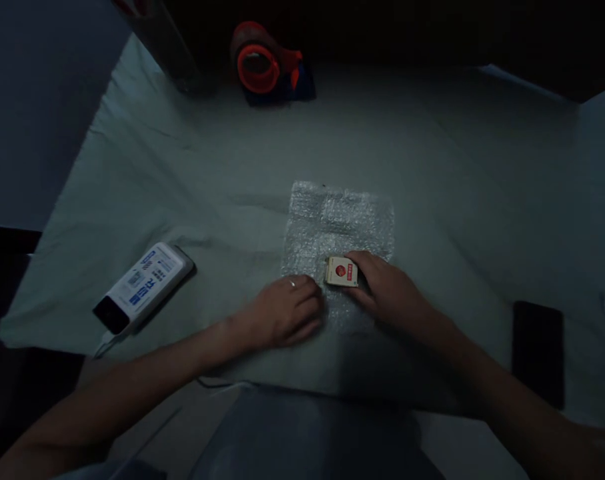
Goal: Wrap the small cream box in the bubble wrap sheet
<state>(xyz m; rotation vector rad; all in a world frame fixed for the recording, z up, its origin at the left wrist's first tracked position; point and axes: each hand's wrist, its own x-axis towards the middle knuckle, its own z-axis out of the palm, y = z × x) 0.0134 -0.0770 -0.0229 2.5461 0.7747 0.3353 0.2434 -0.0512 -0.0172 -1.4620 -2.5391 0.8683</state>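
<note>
My right hand (390, 290) grips a small cream box (341, 272) from its right side, thumb and fingers along its edges. A red disc and a red label are printed on the upward face of the box. Under it, a clear bubble wrap sheet (340, 223) lies flat on the cloth. My left hand (287, 312), with a ring on one finger, rests at the lower left edge of the bubble wrap. Its fingers are curled down and close to the box; their tips are hidden, so I cannot see what they hold.
A pale green cloth (222, 167) covers the table. At the back stands a red tape dispenser (257, 67). A white power bank with blue print (145, 283) and a cable lies at left. On the right rests a dark phone-like slab (538, 353). The light is dim.
</note>
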